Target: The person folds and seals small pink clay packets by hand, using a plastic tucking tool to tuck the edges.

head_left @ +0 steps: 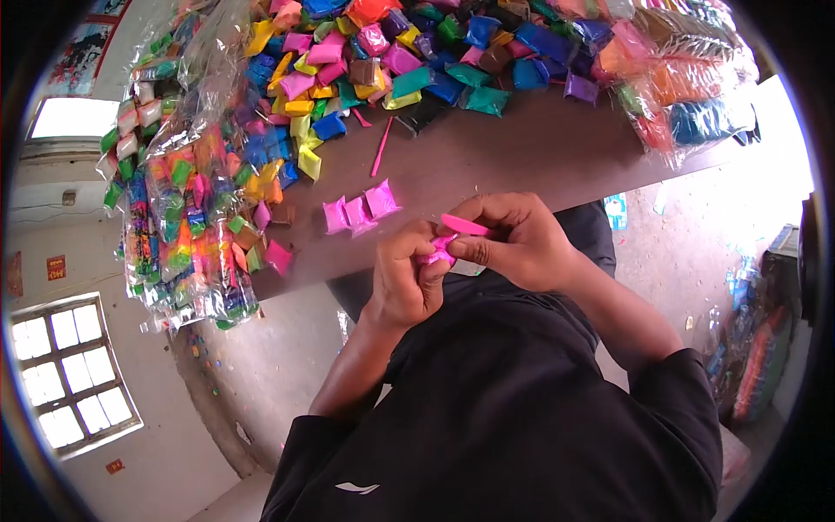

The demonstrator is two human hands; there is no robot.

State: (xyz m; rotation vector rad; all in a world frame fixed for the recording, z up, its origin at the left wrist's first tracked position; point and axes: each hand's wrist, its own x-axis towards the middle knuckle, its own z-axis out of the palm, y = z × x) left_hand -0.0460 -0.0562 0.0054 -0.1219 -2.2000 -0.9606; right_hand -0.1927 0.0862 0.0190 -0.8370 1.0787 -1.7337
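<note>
from my remote seat i see the left hand (407, 271) at the centre of the frame, its fingers curled in with thumb and forefinger closed on a small pink piece (441, 250); that piece sits between the two hands, just off the table's near edge, and i cannot tell whether it is wrapped; the right hand (520, 242), right of centre, has its fingers bent and closed around a flat pink tool (465, 225), whose rounded end points left above the piece, while its thumb reaches the piece's right side; left of the hands, three pink packets (357, 211) lie in a row on the brown table (513, 143); above them i see a thin pink stick (381, 148), lying at a slant; a heap of coloured packets (409, 59) fills the top of the frame, with a clear plastic bag (687, 83) of more at upper right; a paned window (74, 372) shows at lower left; a black shirt (522, 409) covers the lower middle.
</note>
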